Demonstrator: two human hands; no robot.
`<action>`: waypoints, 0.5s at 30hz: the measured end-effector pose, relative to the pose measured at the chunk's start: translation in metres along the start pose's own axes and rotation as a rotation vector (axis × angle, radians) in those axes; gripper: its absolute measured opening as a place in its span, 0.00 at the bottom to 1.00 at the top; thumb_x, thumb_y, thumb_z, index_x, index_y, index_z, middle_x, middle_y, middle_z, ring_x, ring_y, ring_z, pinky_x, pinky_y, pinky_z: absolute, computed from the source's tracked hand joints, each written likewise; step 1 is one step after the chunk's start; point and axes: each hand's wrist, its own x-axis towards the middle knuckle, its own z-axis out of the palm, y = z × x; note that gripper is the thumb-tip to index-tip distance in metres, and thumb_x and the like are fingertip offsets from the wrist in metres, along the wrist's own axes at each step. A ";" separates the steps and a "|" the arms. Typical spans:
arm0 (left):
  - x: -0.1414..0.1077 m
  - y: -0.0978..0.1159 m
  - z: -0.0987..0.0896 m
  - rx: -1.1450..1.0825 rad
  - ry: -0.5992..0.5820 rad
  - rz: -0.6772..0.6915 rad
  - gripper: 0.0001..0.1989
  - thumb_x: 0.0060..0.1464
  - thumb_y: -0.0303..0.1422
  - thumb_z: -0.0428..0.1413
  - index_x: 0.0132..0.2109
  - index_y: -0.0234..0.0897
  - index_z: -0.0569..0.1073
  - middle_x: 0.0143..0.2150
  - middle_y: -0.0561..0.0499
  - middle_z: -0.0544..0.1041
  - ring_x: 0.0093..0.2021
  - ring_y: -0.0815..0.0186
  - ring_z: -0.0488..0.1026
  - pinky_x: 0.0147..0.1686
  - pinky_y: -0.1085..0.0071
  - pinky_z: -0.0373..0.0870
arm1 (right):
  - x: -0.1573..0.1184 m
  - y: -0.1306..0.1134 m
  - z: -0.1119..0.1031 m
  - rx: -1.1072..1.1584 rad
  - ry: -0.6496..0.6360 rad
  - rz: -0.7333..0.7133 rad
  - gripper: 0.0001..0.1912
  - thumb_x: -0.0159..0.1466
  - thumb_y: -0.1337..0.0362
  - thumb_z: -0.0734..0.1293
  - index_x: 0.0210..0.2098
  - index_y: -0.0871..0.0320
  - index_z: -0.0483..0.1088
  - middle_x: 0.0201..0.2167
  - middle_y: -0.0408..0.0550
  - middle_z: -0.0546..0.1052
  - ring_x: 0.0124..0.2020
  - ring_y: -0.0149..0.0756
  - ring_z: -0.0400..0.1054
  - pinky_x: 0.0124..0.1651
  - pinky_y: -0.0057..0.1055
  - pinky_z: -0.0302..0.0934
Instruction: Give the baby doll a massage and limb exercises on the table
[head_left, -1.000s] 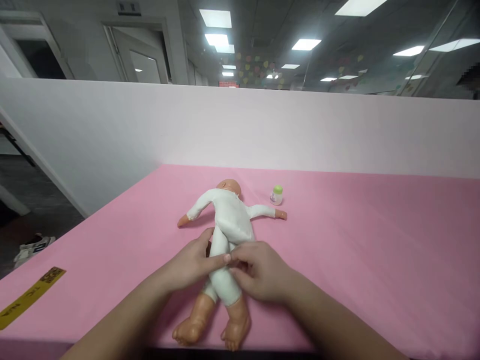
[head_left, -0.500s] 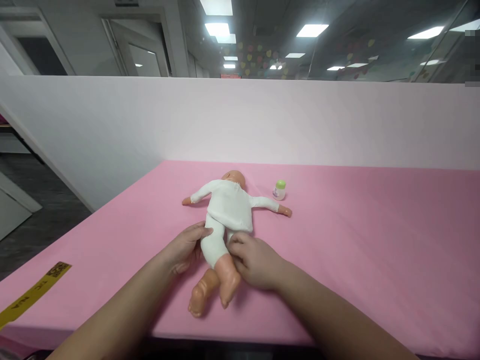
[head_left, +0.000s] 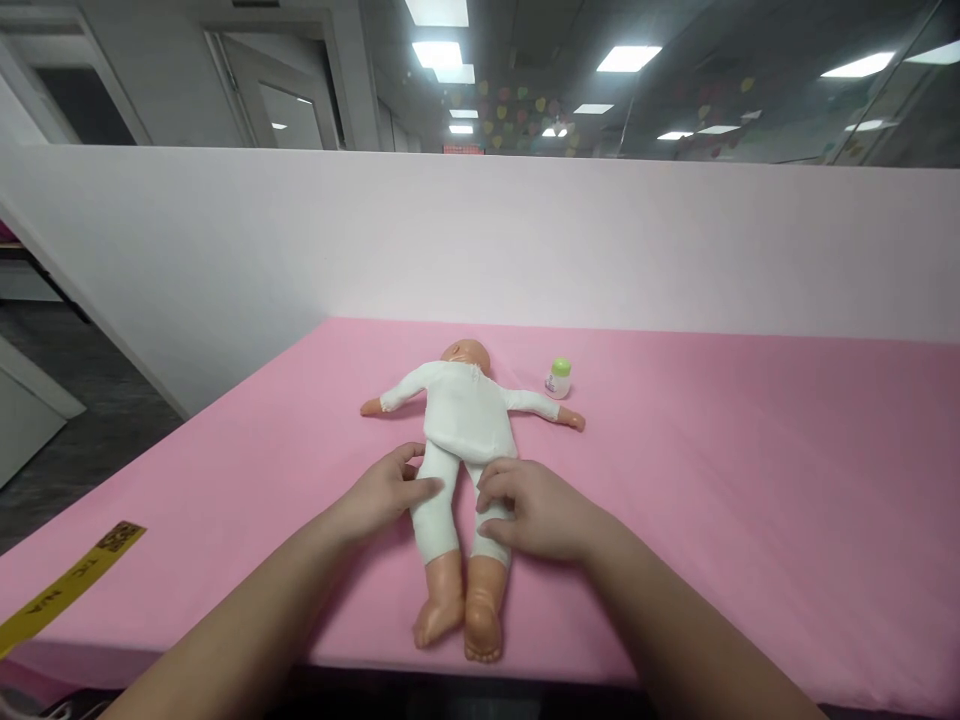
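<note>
A baby doll [head_left: 469,410] in a white long-sleeved top and white leggings lies on the pink surface, head away from me and arms spread. Its bare feet point toward me, side by side. My left hand [head_left: 390,490] holds the leg on the left, thumb across the thigh and fingers at its outer side. Around the leg on the right, my right hand [head_left: 536,510] has its fingers curled over the knee area. The undersides of both legs are hidden.
A small jar with a green lid [head_left: 559,379] stands beyond the doll's right-hand arm. Yellow tape [head_left: 71,590] is stuck at the left of the pink tabletop [head_left: 735,500]. A white partition [head_left: 562,240] rises along the back and left.
The doll's legs have straightened and uncrossed, now lying side by side. My right hand has moved slightly right with one leg, and my left thumb lies further over the other.
</note>
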 end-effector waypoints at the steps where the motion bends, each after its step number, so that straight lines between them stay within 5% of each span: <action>1: 0.000 0.000 -0.001 0.075 0.029 0.018 0.31 0.54 0.45 0.68 0.61 0.38 0.72 0.45 0.43 0.80 0.42 0.51 0.77 0.38 0.63 0.69 | 0.001 0.000 0.002 0.004 0.010 -0.002 0.11 0.59 0.70 0.76 0.40 0.50 0.81 0.44 0.43 0.79 0.45 0.42 0.74 0.46 0.36 0.68; 5: -0.005 0.001 -0.001 0.418 0.209 0.081 0.32 0.54 0.46 0.66 0.63 0.41 0.71 0.52 0.40 0.79 0.47 0.45 0.78 0.41 0.57 0.71 | 0.003 0.003 0.009 0.028 0.100 -0.009 0.08 0.62 0.68 0.74 0.41 0.50 0.80 0.41 0.43 0.81 0.41 0.41 0.75 0.44 0.35 0.68; 9: -0.011 0.009 0.006 0.792 0.461 0.281 0.37 0.55 0.44 0.64 0.69 0.42 0.66 0.66 0.37 0.69 0.62 0.39 0.70 0.52 0.50 0.70 | 0.006 0.013 0.012 -0.009 0.350 0.000 0.06 0.66 0.67 0.70 0.41 0.51 0.79 0.38 0.43 0.81 0.38 0.39 0.75 0.42 0.36 0.68; 12: -0.010 0.018 0.016 0.992 0.421 0.504 0.31 0.59 0.40 0.60 0.68 0.41 0.68 0.67 0.37 0.68 0.66 0.41 0.66 0.62 0.48 0.64 | 0.009 0.020 0.014 -0.103 0.460 0.005 0.12 0.65 0.67 0.72 0.48 0.51 0.79 0.46 0.47 0.82 0.50 0.46 0.74 0.54 0.43 0.68; 15: 0.000 0.026 0.024 1.094 0.268 0.611 0.22 0.61 0.36 0.57 0.61 0.41 0.74 0.62 0.38 0.73 0.63 0.41 0.69 0.64 0.47 0.60 | 0.014 0.020 0.014 -0.182 0.386 0.038 0.17 0.65 0.66 0.71 0.53 0.53 0.78 0.53 0.50 0.81 0.56 0.49 0.72 0.61 0.46 0.65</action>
